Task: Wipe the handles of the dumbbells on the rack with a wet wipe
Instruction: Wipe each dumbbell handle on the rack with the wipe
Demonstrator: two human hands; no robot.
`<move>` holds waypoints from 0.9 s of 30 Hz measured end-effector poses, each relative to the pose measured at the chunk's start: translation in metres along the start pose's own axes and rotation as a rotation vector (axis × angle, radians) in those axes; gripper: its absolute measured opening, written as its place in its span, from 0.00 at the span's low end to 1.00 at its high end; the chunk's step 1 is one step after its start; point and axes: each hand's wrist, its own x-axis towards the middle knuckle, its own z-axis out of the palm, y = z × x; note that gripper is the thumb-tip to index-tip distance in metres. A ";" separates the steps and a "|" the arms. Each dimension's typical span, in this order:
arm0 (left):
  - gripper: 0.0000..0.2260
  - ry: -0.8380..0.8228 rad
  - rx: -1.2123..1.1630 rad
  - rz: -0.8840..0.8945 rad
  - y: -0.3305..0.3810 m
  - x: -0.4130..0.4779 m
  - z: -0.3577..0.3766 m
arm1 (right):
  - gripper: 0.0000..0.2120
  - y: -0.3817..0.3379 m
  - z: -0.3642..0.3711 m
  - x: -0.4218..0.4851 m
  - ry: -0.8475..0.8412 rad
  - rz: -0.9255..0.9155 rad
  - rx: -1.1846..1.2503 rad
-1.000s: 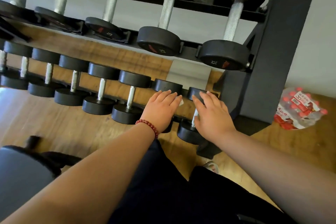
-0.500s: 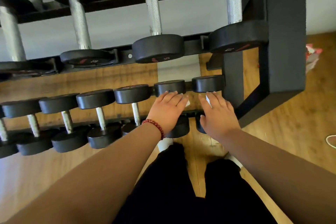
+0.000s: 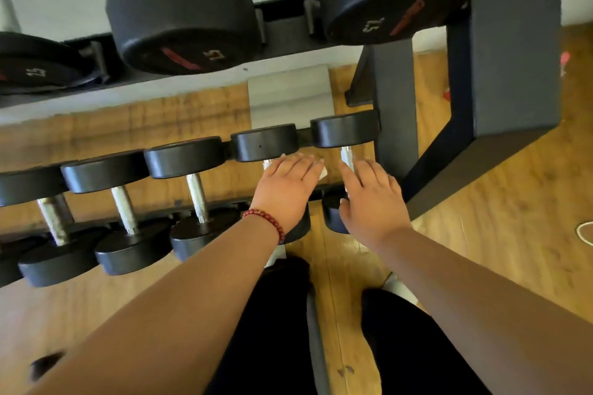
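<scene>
Spanning the view, the rack (image 3: 513,42) carries a lower row of dumbbells (image 3: 186,157), handles running away from the person. The left hand (image 3: 287,191) lies over the second-last handle (image 3: 267,164), fingers (image 3: 300,167) straight, pressing the wet wipe (image 3: 322,172) whose corner peeks rightward; the right hand (image 3: 373,202), fingers straight, rests along the last handle (image 3: 346,154) just beside it.

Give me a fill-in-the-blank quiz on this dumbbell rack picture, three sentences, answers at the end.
1. The red bead bracelet is worn on the ____ wrist.
2. The wipe peeking out past the left hand is ____ in colour.
3. The dumbbell under the right hand sits at the ____ end of the lower row.

Answers: left; white; right.
</scene>
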 end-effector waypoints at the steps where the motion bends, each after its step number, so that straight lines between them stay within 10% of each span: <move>1: 0.31 0.006 -0.005 -0.003 0.003 0.007 0.008 | 0.29 0.006 0.009 0.004 -0.003 0.005 -0.001; 27: 0.29 0.160 -0.099 -0.050 0.020 0.099 0.166 | 0.25 0.082 0.176 0.063 0.213 0.082 0.048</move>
